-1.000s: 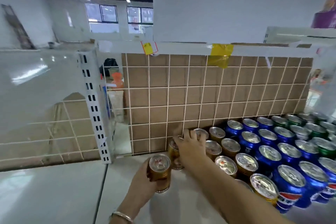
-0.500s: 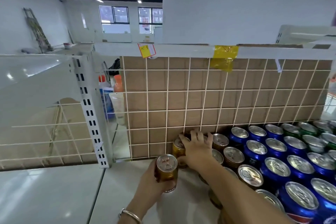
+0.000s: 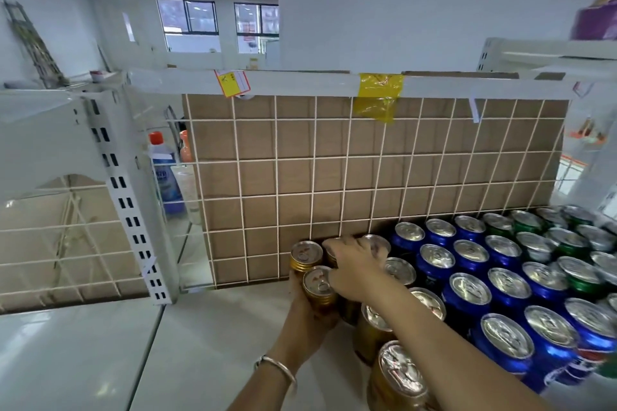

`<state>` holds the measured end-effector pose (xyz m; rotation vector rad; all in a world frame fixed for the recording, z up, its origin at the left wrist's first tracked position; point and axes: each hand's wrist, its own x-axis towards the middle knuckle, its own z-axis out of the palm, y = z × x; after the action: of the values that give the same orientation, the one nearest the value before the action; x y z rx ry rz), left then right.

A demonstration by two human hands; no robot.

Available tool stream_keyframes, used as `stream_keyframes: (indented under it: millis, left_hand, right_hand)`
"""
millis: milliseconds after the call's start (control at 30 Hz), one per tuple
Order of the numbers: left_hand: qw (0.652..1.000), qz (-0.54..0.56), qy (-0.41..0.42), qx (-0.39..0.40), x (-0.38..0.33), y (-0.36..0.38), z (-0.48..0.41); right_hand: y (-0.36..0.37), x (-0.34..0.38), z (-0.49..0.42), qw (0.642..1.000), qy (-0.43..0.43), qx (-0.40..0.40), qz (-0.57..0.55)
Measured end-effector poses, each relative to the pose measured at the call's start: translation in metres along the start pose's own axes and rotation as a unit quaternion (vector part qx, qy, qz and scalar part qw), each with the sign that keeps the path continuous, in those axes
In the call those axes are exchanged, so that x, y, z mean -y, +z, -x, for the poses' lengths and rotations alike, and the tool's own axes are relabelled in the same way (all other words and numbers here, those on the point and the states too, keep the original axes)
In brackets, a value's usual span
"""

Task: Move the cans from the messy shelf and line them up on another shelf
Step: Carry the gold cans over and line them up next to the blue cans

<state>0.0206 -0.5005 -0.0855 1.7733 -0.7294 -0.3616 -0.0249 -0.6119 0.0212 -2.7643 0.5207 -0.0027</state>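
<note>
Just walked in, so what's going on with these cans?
A person is lining up cans on a white shelf. The left hand grips a gold can in front of the rear gold can by the wire grid, while the right hand rests on the gold cans beside them. Blue cans and green cans stand in rows to the right.

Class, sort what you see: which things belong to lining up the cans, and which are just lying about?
Belong: gold can held in left hand; right hand resting on gold row; blue cans; green cans; white shelf.
Lying about: red-capped bottle; yellow tape; price tag.
</note>
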Motion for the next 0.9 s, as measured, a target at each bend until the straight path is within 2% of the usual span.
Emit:
stream_keyframes:
  millis: [67, 200, 267, 367, 433, 633, 733, 900]
  left_hand:
    - [0.999, 0.025, 0.006, 0.031, 0.007, 0.001, -0.003]
    - [0.998, -0.051, -0.031, 0.03, -0.018, -0.001, 0.018]
    - [0.994, -0.04, -0.097, 0.027, -0.016, -0.004, 0.028]
    - [0.973, -0.102, -0.209, -0.001, -0.014, -0.019, 0.045]
    - [0.967, -0.115, -0.229, -0.011, -0.011, -0.034, 0.058]
    - [0.952, -0.189, -0.24, -0.033, -0.011, -0.097, 0.123]
    - [0.943, -0.204, -0.259, -0.05, -0.009, -0.13, 0.164]
    - [0.924, -0.226, -0.28, -0.13, 0.001, -0.196, 0.24]
  right_hand:
    - [0.004, -0.003, 0.005, 1.0, -0.012, 0.015, -0.013]
    - [0.01, -0.003, 0.017, 0.999, -0.043, 0.002, 0.002]
    - [0.014, 0.003, 0.023, 0.997, -0.069, -0.02, 0.029]
    - [0.023, 0.016, 0.03, 0.988, -0.125, -0.047, 0.083]
    - [0.03, 0.027, 0.032, 0.981, -0.163, -0.041, 0.1]
    - [0.067, 0.085, 0.042, 0.968, -0.231, 0.085, 0.054]
    - [0.088, 0.125, 0.056, 0.944, -0.268, 0.175, 0.074]
    - [0.117, 0.206, 0.083, 0.906, -0.335, 0.246, 0.083]
